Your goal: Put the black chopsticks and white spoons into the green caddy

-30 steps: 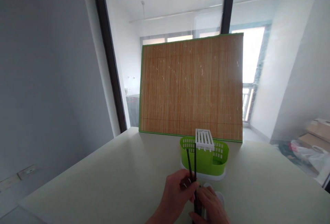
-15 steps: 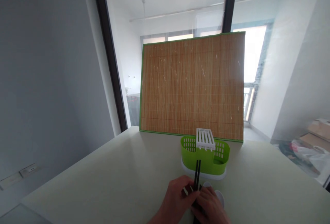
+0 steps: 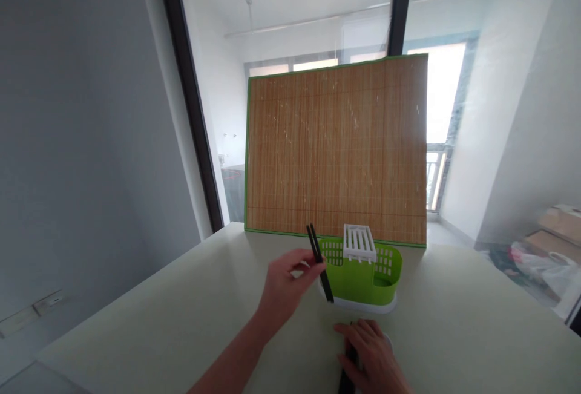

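Note:
My left hand pinches a pair of black chopsticks between thumb and fingers. They lean with their upper ends to the left, just in front of the left side of a green caddy. This caddy has perforated walls, a white slatted rack on top and a white base. Low in the view, my right hand curls over more black chopsticks at the tabletop. A white rounded piece, mostly hidden, shows beside that hand.
The pale table carries all of this. A bamboo mat with green edging stands upright behind the caddy, against a glass partition with dark frames. Off the table to the right are cardboard boxes and plastic bags.
My left hand has moved up and left with the pair of chopsticks, away from my right hand to the caddy's left side. My right hand stays low over the other chopsticks.

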`<action>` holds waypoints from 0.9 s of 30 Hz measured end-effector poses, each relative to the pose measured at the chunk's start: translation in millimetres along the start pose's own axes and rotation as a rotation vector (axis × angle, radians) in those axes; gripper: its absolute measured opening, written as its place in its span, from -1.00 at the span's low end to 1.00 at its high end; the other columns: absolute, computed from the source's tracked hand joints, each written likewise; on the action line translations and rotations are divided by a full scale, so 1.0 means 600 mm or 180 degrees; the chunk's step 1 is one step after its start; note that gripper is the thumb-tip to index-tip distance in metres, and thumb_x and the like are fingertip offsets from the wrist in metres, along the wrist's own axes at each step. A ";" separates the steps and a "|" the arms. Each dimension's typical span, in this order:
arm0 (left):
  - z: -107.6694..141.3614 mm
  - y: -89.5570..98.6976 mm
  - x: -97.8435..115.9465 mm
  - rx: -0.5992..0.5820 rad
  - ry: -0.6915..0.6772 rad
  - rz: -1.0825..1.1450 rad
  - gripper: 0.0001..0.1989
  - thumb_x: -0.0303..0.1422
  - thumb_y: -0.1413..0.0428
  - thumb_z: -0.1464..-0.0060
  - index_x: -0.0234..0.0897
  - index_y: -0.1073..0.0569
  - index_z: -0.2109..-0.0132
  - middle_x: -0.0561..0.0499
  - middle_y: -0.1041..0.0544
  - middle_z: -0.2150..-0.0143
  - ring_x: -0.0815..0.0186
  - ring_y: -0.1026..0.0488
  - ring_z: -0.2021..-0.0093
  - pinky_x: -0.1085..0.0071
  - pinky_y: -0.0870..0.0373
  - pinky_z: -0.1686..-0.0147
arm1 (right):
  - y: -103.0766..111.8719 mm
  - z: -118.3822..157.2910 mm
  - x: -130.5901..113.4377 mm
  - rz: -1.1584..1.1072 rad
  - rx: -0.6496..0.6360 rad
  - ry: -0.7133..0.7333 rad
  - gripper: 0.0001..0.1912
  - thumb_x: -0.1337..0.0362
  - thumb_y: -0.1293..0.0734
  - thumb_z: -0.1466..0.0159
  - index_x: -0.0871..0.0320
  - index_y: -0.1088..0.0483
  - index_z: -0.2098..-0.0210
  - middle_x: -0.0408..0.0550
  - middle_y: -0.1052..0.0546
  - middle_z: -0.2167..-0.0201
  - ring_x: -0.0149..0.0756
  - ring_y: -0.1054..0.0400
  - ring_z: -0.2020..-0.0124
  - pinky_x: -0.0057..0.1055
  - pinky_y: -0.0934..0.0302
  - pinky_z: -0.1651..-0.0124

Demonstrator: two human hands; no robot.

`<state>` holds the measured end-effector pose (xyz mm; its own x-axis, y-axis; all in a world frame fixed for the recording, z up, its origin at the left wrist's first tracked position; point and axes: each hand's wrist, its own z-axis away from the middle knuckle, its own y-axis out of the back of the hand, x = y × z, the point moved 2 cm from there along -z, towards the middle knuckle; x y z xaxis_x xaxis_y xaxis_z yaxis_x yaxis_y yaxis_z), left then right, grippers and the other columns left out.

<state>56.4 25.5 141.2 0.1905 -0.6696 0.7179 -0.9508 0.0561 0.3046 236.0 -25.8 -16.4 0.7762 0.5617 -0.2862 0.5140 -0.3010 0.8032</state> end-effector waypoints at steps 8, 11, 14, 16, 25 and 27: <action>-0.139 -0.018 -0.047 0.0494 -0.0197 -0.0070 -0.75 -0.22 -0.17 0.03 -0.29 -0.53 0.25 -0.01 -0.57 0.32 0.32 -0.50 0.34 0.42 -0.46 0.33 | 0.011 -0.004 -0.001 0.0016 0.0217 0.0137 -0.66 0.37 -0.30 -0.15 0.05 -0.28 0.07 -0.16 -0.46 0.40 -0.23 -0.27 0.35 -0.30 -0.01 0.21; -0.170 -0.057 -0.104 0.0229 0.0176 -0.0538 -0.76 -0.25 -0.17 0.04 -0.32 -0.54 0.26 -0.03 -0.57 0.34 0.31 -0.49 0.34 0.38 -0.43 0.30 | 0.010 -0.006 0.002 0.0067 0.0313 0.0234 -0.69 0.39 -0.29 -0.15 0.06 -0.30 0.10 -0.16 -0.45 0.42 -0.24 -0.26 0.37 -0.31 -0.01 0.22; -0.184 -0.093 -0.149 -0.0008 0.0393 -0.0706 -0.79 -0.30 -0.20 0.08 -0.34 -0.54 0.29 -0.06 -0.57 0.36 0.29 -0.49 0.35 0.35 -0.42 0.28 | 0.009 -0.007 0.007 0.0147 0.0422 0.0299 -0.73 0.40 -0.28 -0.15 0.07 -0.30 0.14 -0.15 -0.45 0.43 -0.25 -0.25 0.38 -0.32 0.00 0.22; -0.187 -0.114 -0.170 -0.0153 0.0469 -0.0671 -0.82 -0.34 -0.21 0.10 -0.35 -0.55 0.31 -0.05 -0.56 0.39 0.29 -0.49 0.35 0.35 -0.42 0.28 | 0.007 -0.007 0.009 0.0197 0.0444 0.0326 -0.75 0.40 -0.27 -0.15 0.08 -0.31 0.16 -0.15 -0.45 0.43 -0.25 -0.25 0.39 -0.32 0.01 0.23; -0.183 -0.166 -0.215 -0.0704 0.0973 -0.0308 -0.80 -0.48 -0.15 0.03 -0.36 -0.51 0.19 -0.02 -0.54 0.39 0.40 -0.47 0.46 0.53 -0.44 0.55 | 0.000 -0.007 0.011 0.0337 0.0480 0.0422 -0.83 0.40 -0.23 -0.15 0.09 -0.32 0.26 -0.13 -0.42 0.47 -0.25 -0.22 0.38 -0.30 0.04 0.20; -0.184 -0.166 -0.219 -0.0659 0.0980 -0.0271 -0.72 -0.49 -0.16 0.05 -0.34 -0.47 0.11 -0.04 -0.53 0.32 0.41 -0.47 0.45 0.55 -0.44 0.55 | -0.002 -0.007 0.012 0.0326 0.0497 0.0419 -0.84 0.40 -0.23 -0.15 0.08 -0.32 0.27 -0.14 -0.41 0.47 -0.25 -0.22 0.39 -0.30 0.04 0.21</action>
<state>153.1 189.6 85.8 0.3610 -0.4262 0.8295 -0.8650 0.1793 0.4686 239.7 -18.4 -17.3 0.7781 0.6148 -0.1286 0.4933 -0.4714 0.7310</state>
